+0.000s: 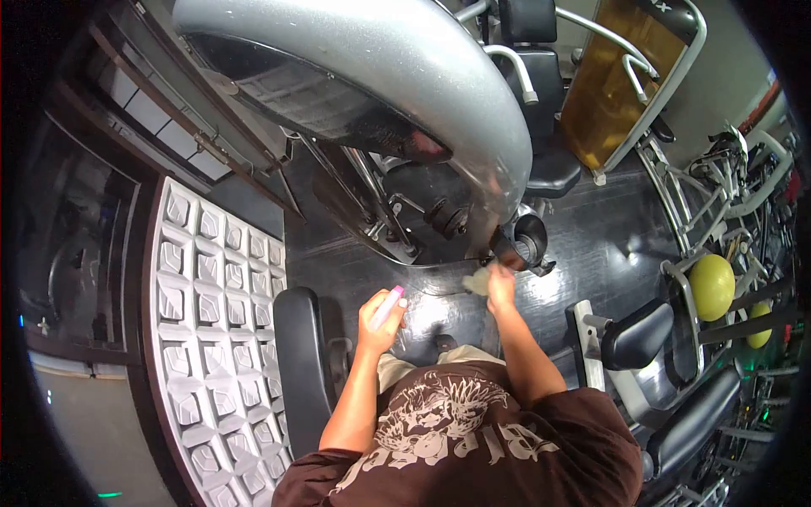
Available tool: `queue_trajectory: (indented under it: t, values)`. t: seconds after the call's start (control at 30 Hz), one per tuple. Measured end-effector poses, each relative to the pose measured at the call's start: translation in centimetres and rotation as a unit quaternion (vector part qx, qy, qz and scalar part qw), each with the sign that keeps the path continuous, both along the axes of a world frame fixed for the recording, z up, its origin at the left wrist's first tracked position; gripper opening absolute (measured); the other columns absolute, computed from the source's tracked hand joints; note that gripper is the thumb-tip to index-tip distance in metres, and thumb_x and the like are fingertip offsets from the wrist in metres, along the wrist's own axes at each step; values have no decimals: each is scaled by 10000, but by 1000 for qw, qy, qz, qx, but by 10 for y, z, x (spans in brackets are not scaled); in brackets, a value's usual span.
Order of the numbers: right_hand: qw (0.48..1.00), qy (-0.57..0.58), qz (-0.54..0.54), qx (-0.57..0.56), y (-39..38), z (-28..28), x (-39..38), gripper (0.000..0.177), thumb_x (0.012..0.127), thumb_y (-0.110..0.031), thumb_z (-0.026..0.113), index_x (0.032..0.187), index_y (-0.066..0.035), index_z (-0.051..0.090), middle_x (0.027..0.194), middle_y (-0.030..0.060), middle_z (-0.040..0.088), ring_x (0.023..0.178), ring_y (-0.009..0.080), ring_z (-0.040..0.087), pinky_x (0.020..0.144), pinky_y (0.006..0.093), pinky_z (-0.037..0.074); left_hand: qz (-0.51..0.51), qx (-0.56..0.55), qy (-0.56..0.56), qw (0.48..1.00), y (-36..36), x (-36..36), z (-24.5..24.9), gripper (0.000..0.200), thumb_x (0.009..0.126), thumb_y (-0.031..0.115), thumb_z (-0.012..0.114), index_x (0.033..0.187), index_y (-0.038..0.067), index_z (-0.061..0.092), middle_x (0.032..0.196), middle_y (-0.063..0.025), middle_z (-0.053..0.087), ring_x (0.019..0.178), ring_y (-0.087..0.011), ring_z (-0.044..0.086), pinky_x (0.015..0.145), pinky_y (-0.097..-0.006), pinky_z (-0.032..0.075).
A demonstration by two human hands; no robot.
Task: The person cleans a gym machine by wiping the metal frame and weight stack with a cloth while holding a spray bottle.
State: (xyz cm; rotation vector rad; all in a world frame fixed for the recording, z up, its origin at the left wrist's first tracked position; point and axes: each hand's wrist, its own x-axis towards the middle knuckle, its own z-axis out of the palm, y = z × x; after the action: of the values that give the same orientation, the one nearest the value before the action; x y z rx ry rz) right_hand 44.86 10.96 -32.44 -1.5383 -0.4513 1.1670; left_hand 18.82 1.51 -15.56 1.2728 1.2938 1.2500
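Observation:
My left hand point(373, 328) is wrapped around a clear bottle with a pink top point(389, 306), held tilted in front of my body. Its contents are too small to make out. In my right hand point(502, 291) is a pale, yellowish cloth point(477, 281), which hangs out to the left of the fingers. That hand is just below a black padded part point(509, 253) at the lower end of a gym machine's thick silver frame point(486, 110). Whether the cloth touches the machine cannot be seen from here.
A black seat pad point(300, 363) stands close on my left, beside a white panelled wall point(211, 313). To the right are another black pad point(639, 334) on a white frame and yellow balls point(712, 287) on a rack. Dark, shiny flooring point(608, 241) lies between the machines.

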Motion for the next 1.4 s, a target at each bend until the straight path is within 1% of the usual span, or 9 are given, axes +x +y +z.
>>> queue_trajectory:
  t: [0.23,0.4,0.53,0.73,0.83,0.93,1.2,1.27,1.4]
  values:
    - [961,-273,46,-21,-11,-1,-41,580,894,-329,676,1342,26,580,1258,286,575,1173,431,595,1026,455,456,-12,1,5,1000,4,5,10,185,949,142,678,868,-21,649,717,-45,609,567,-122,604,526,-264,458]
    - [960,-104,259,10,-33,4,-58,501,900,-299,701,1272,33,651,1175,234,691,1113,320,656,944,391,509,-36,1,-4,999,15,18,12,149,944,123,679,879,-7,647,726,-23,582,572,-118,602,530,-259,455]
    - [991,86,105,1,-32,-22,-8,294,963,-214,634,1057,62,676,942,103,709,792,187,650,722,377,530,-54,1,-9,999,14,15,13,126,938,100,684,882,-7,649,754,-34,588,575,-119,606,528,-262,461]
    - [999,14,52,3,4,21,-8,421,963,-298,584,1139,81,631,1105,187,681,951,265,666,834,422,526,-34,7,6,999,10,-2,-2,138,946,111,681,895,-15,658,780,-53,618,573,-128,613,525,-263,470]
    - [979,-201,6,-16,9,6,-40,606,931,-368,626,1311,102,577,1298,290,599,1230,365,566,1039,416,435,-32,1,-1,999,11,-2,3,151,948,116,677,888,-21,658,787,-58,623,575,-131,615,525,-264,471]
    - [942,-333,25,-24,-7,6,-48,538,899,-322,605,1294,44,595,1218,362,555,1183,497,519,1024,494,437,-43,-10,-10,999,16,-1,3,164,947,124,680,884,-25,656,788,-60,624,577,-135,617,528,-265,472]
    - [936,-290,189,60,-43,16,-31,500,923,-226,676,1333,47,588,1281,221,638,1167,314,618,1002,385,480,-86,19,-14,996,33,14,12,128,926,66,660,818,5,626,715,-23,581,569,-110,611,521,-263,476]
    - [997,26,66,14,-39,10,-22,391,974,-119,599,1341,12,575,1075,67,689,909,153,642,801,320,528,-90,14,-23,996,33,9,17,124,924,59,657,817,6,625,722,-23,582,569,-110,609,522,-261,475]
    - [998,-61,-22,-20,-10,14,-16,465,976,-216,602,1370,24,544,1179,168,650,1061,238,621,912,357,498,-86,17,-11,996,31,-13,15,131,930,78,663,834,-8,637,750,-39,595,572,-118,611,522,-263,471]
